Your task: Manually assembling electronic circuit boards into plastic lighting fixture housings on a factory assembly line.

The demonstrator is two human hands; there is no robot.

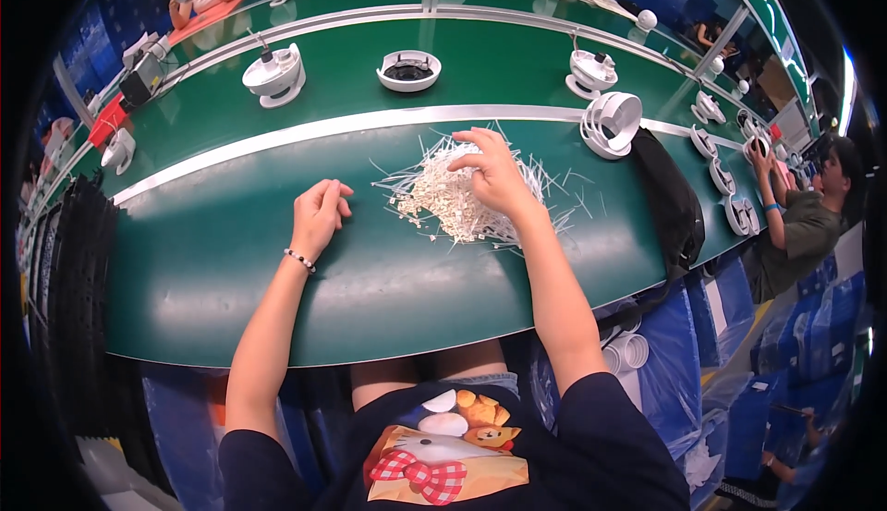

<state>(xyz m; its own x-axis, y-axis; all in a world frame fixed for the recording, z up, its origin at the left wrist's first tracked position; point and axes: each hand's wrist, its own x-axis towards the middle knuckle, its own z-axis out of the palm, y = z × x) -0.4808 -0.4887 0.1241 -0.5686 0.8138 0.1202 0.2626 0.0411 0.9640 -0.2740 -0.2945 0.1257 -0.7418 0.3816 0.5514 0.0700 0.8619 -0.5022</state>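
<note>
On the green worktop lies a loose pile of thin white strips with small cream heads point(439, 199), which look like cable ties. My right hand point(494, 174) is over the right part of this pile, fingers bent and apart, with nothing visible between them. To the left of the pile, my left hand point(319, 218) rests at the bench surface with its fingers curled in. Whatever those fingers may hold is hidden. A beaded bracelet point(299, 260) circles my left wrist.
Beyond a pale rail, white rounded housings point(275, 75) and a white bowl-shaped part with a dark inside point(408, 71) sit on a green belt. White rings point(611, 125) stand right of the pile, beside a black bag point(667, 197). A co-worker point(804, 206) works at the right.
</note>
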